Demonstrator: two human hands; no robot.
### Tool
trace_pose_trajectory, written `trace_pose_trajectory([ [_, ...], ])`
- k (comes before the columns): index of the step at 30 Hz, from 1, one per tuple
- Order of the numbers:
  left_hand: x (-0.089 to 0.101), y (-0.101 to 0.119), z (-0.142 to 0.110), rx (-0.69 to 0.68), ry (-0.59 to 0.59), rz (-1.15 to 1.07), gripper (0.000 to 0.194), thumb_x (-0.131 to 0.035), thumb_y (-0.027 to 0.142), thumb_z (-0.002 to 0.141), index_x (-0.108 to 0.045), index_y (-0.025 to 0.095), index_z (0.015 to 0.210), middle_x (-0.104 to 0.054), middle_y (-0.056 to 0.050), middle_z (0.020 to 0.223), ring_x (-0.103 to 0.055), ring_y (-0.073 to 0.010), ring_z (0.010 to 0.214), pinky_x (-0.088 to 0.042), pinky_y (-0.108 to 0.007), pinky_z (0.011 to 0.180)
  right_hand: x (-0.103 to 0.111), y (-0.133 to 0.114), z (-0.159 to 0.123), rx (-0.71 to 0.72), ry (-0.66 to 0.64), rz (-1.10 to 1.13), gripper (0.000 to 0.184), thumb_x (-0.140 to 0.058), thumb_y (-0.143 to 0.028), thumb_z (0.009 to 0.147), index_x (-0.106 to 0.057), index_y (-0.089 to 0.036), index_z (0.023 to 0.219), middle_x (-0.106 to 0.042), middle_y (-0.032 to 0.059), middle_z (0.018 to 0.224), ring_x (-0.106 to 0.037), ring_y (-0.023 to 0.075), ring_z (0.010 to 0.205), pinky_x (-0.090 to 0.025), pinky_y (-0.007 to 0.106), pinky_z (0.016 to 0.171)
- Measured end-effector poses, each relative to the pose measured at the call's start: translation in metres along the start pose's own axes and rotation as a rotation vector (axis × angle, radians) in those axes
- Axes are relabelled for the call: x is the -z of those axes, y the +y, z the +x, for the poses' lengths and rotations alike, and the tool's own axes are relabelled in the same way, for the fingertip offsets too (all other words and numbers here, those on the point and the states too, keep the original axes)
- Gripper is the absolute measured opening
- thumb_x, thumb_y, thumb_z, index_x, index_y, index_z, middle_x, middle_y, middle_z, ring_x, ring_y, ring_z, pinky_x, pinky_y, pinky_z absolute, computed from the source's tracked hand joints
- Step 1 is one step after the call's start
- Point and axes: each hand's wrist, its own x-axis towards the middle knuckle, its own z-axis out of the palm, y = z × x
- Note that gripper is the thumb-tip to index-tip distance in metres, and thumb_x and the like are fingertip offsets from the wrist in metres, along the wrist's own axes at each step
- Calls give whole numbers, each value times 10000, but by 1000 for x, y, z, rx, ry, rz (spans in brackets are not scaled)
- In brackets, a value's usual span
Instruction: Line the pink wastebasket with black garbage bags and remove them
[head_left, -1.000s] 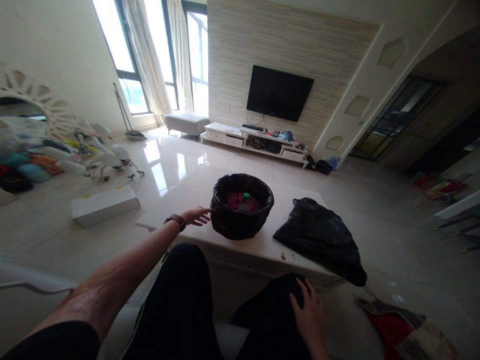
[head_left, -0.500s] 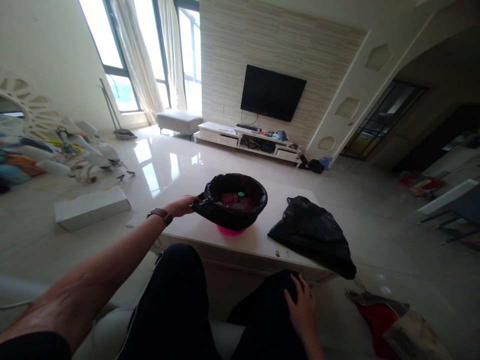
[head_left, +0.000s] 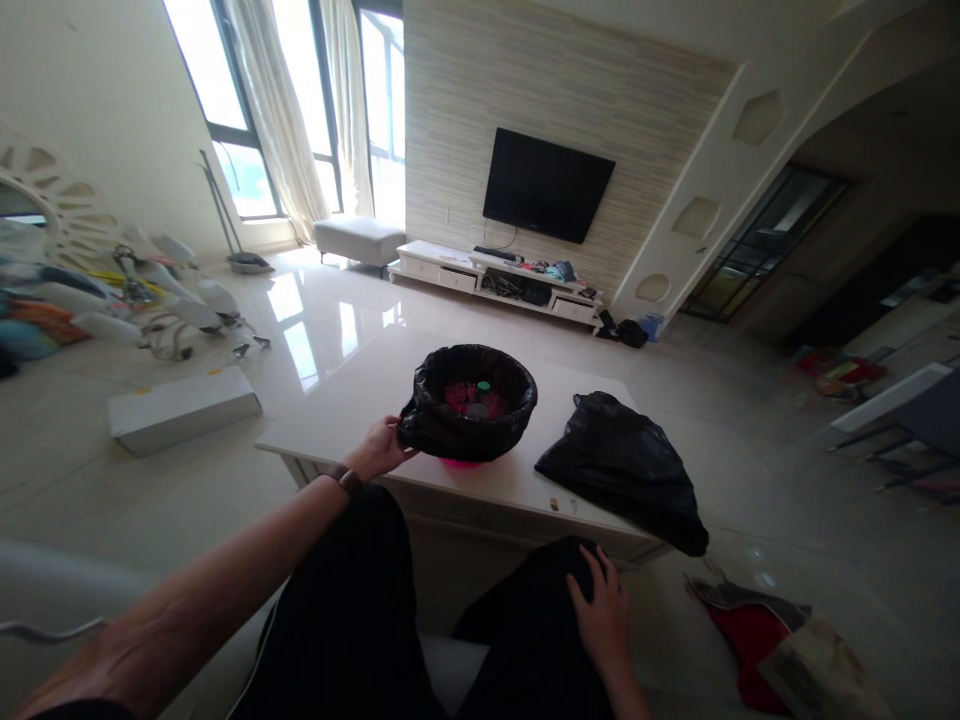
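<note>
landmark = coffee table (head_left: 352, 415), pale, glossy top, seen from the seated person's head cam.

small bin (head_left: 469, 415) sits on the table top, roughly centre, toward the near edge. black bin liner (head_left: 442, 430) is over its rim and hangs down the outside; a strip of the bin's pink base shows under the liner at the bottom front. inside: red/pink packaging and one green-capped item, too small to identify.

left hand (head_left: 381, 448) is at the bin's left side, just over the table's near edge. fingers are closed on a gathered fold of the liner at its lower left, so the grip is clamped on the plastic, not on the bin wall. dark wristband sits on that wrist, arm stretched out from lower left.

right hand (head_left: 606, 612) is off the table, nearer than its front edge, lying flat on the person's right knee over dark trousers. fingers spread loosely, gripping nothing.

second black bag (head_left: 622, 470) lies slumped on the table right of the bin, apart from it, its far end hanging over the table's right corner.

white flat box (head_left: 180, 408) on the floor left of the table. wall tv (head_left: 547, 185) beyond the table's far side.
</note>
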Motion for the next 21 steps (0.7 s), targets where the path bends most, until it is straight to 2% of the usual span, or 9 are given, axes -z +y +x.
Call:
trace_pose_trajectory([
  [2, 2, -19, -4, 34, -43, -30, 154, -476, 242, 930, -552, 220, 798, -659, -31, 730, -646, -181, 674, -629, -343, 719, -1, 2, 0, 3, 5, 6, 669, -390, -655, 983, -585, -342, 1542, -414, 28, 1706, -483, 409, 1430, -459, 613, 1139],
  [4, -3, -27, -11, 75, -122, -80, 135, -524, 262, 928, -571, 208, 813, -680, -52, 758, -664, -187, 696, -623, -322, 692, -2, 3, 1, 8, 10, 10, 677, -388, -659, 980, -592, -334, 1537, -417, 27, 1705, -483, 406, 1429, -448, 611, 1154],
  [7, -18, -20, -23, 96, -242, -140, 147, -570, 274, 951, -616, 181, 847, -695, -69, 773, -666, -171, 690, -601, -266, 659, -3, 4, 1, 10, 12, 11, 683, -384, -670, 980, -582, -338, 1543, -417, 25, 1705, -482, 407, 1429, -450, 615, 1151],
  [9, -31, -9, -27, 57, -263, -93, 178, -602, 320, 966, -644, 172, 878, -701, -67, 782, -672, -176, 704, -613, -281, 693, -3, 4, 2, 15, 13, 12, 684, -386, -676, 981, -579, -340, 1544, -419, 25, 1702, -492, 403, 1417, -453, 608, 1150],
  [11, -44, 0, -28, -13, -213, 24, 228, -672, 408, 951, -662, 181, 931, -706, -52, 800, -671, -190, 723, -615, -306, 708, -3, 4, 2, 20, 14, 9, 681, -390, -678, 980, -584, -339, 1537, -421, 28, 1699, -498, 402, 1412, -456, 604, 1148],
  [14, -58, 4, -23, -88, -68, 221, 395, -827, 497, 844, -664, 209, 1060, -735, -60, 908, -680, -210, 787, -603, -314, 720, -3, 4, 3, 12, 13, -8, 674, -394, -678, 975, -591, -348, 1528, -423, 32, 1696, -499, 412, 1412, -465, 619, 1127],
  [17, -66, -3, -15, -85, 81, 330, 578, -910, 441, 763, -603, 227, 1203, -731, -97, 1031, -694, -233, 845, -611, -342, 753, -2, 4, 4, 18, 19, -7, 670, -391, -664, 976, -603, -334, 1518, -434, 47, 1685, -507, 400, 1412, -457, 607, 1142],
  [21, -71, -14, -8, -110, 184, 353, 713, -864, 347, 793, -438, 262, 1359, -657, -75, 1066, -677, -227, 800, -628, -400, 717, 0, 2, 2, 5, 12, 9, 668, -393, -657, 978, -600, -336, 1526, -430, 42, 1693, -488, 405, 1425, -465, 622, 1129],
])
